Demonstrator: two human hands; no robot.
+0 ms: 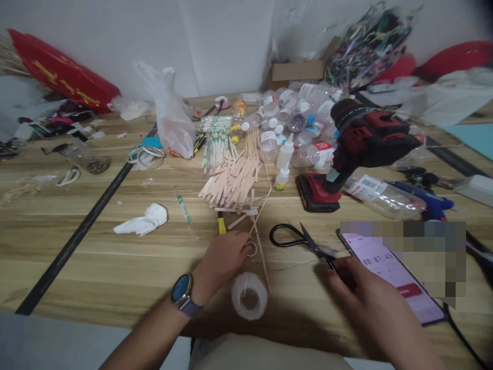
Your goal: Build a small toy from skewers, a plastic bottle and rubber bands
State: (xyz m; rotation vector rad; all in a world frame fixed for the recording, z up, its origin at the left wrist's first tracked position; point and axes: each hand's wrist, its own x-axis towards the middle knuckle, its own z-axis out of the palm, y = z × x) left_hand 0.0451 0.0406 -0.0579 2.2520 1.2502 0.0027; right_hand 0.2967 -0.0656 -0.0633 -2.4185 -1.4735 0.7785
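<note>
My left hand (227,257), with a watch on its wrist, has its fingers closed at a small pale ring (251,249); part of the grip is hidden. Just below lies a roll of clear tape (249,297). A thin wooden stick (263,257) runs beside these fingers, and a yellow-handled tool (221,224) lies above them. In my right hand (356,282) is a pair of black scissors (316,250), one handle loop and a blade tip pointing away to the left. Flat wooden craft sticks (233,180) are heaped farther back.
A red and black cordless drill (358,139) stands upright at right, before clear plastic bottles (296,103). A phone (389,272) showing a timer lies beside my right hand. White glue bottles (285,151), a crumpled tissue (144,220) and a plastic bag (173,118) are around.
</note>
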